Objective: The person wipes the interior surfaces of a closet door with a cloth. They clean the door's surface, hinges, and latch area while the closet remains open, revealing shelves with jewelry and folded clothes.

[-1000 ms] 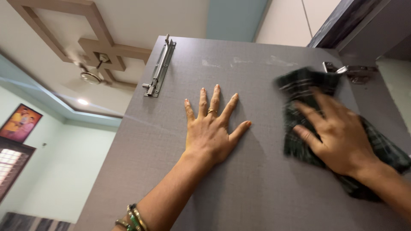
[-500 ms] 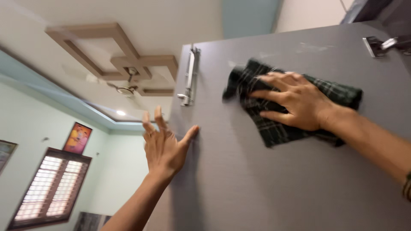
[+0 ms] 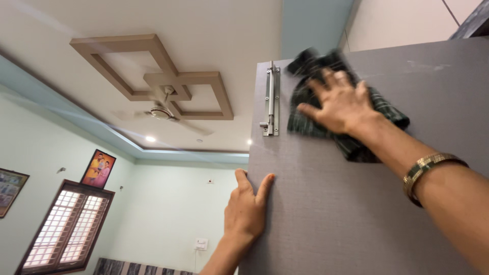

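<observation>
Right hand (image 3: 340, 103) flat on cloth (image 3: 356, 135), door (image 3: 356, 214) upright

I see a dark green checked cloth (image 3: 351, 145), crumpled and motion-blurred, pressed flat against the upper part of the grey door (image 3: 356, 219), just beside its metal slide bolt (image 3: 271, 99) near the door's edge.

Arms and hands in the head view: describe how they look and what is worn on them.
Both forearms are bare, with no sleeves in view. The right hand has a bangle at its wrist, a band patterned in gold and dark green. The left hand shows no ring or bangle; any ring on the right is too blurred to tell.
</observation>
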